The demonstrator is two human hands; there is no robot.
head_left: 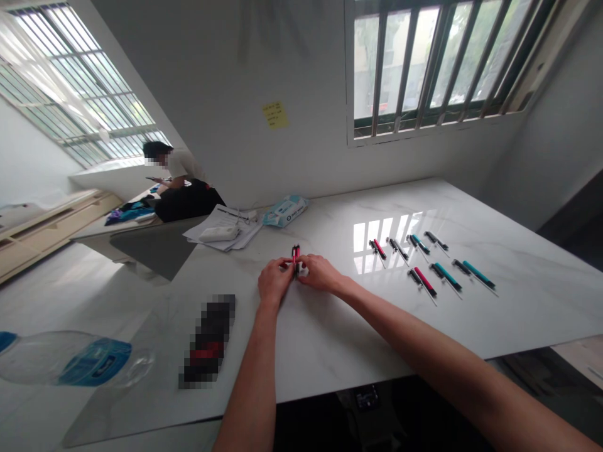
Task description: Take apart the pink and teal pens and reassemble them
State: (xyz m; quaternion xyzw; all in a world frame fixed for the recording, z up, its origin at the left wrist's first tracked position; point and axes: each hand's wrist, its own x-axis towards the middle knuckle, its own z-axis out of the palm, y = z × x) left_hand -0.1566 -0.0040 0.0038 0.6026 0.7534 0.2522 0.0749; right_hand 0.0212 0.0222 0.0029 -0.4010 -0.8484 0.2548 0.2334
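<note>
Two red-and-black pens (pixel 296 252) lie side by side near the middle of the white marbled table (pixel 330 351). My left hand (pixel 274 280) is at their left side, its thumb and fingertips closed on them. From the right, my right hand (pixel 320 273) pinches at the same pens, partly covering their lower ends. To the right, several pens taken apart lie in two rows. The back row has a red one (pixel 379 249) and a teal one (pixel 419 243); the front row has another red one (pixel 425 280) and a longer teal piece (pixel 478 274).
A pack of wipes (pixel 286 211) and loose papers (pixel 226 229) lie toward the wall. At left are a dark pixelated object (pixel 207 342) and a clear bottle (pixel 94 360) on its side. A person (pixel 181 176) sits in the background at far left.
</note>
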